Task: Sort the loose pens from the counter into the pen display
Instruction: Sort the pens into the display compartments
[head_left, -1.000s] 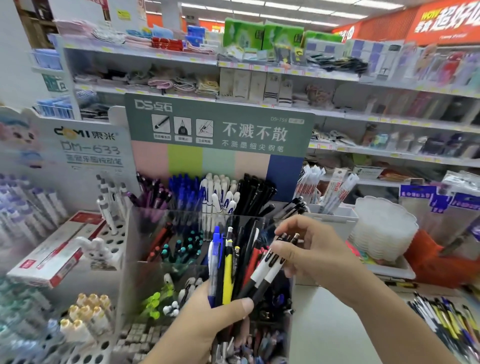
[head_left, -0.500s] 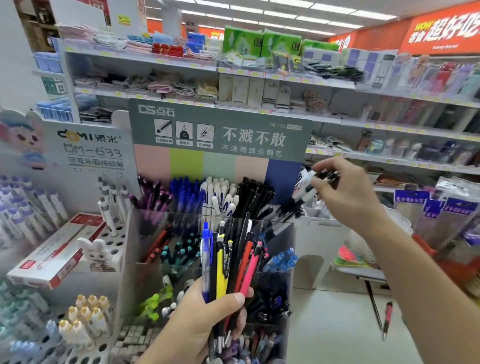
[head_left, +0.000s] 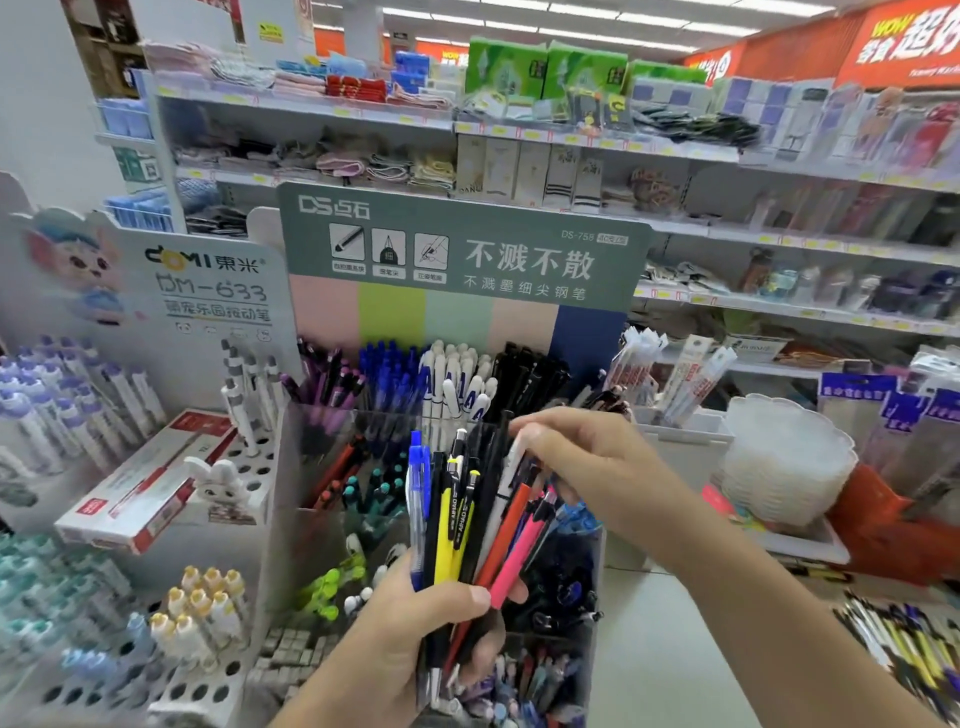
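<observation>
The left hand (head_left: 415, 618) grips a bundle of pens (head_left: 467, 519), thumb curled across the front of the barrels, fingers wrapped behind. The bundle stands upright and fans out a bit at the top: blue pen at its left edge, then yellow, black, red and pink towards the right. It is held right in front of the clear pen display (head_left: 561, 587), covering much of its middle.

The right hand (head_left: 582, 462) reaches in from the right over the top of the bundle. Its fingertips (head_left: 524, 434) pinch the upper end of a white pen (head_left: 511, 467) that sits among the others in the bundle; the other fingers are curled loosely beside it.

The display is a clear multi-compartment box. Its compartments hold red, teal, green and dark blue pens; the lowest front one holds a blurred mix. Behind the display, rows of purple, blue, white and black pens stand under a green sign (head_left: 462, 249). Left of the display is a white holed rack (head_left: 244, 467) with a red and white box (head_left: 140, 483) lying on it. Right of the display lies the pale counter (head_left: 670, 649), and at its far right edge lie loose pens (head_left: 904, 649), well apart from the display. Behind the counter sits a stack of clear trays (head_left: 784, 462).
</observation>
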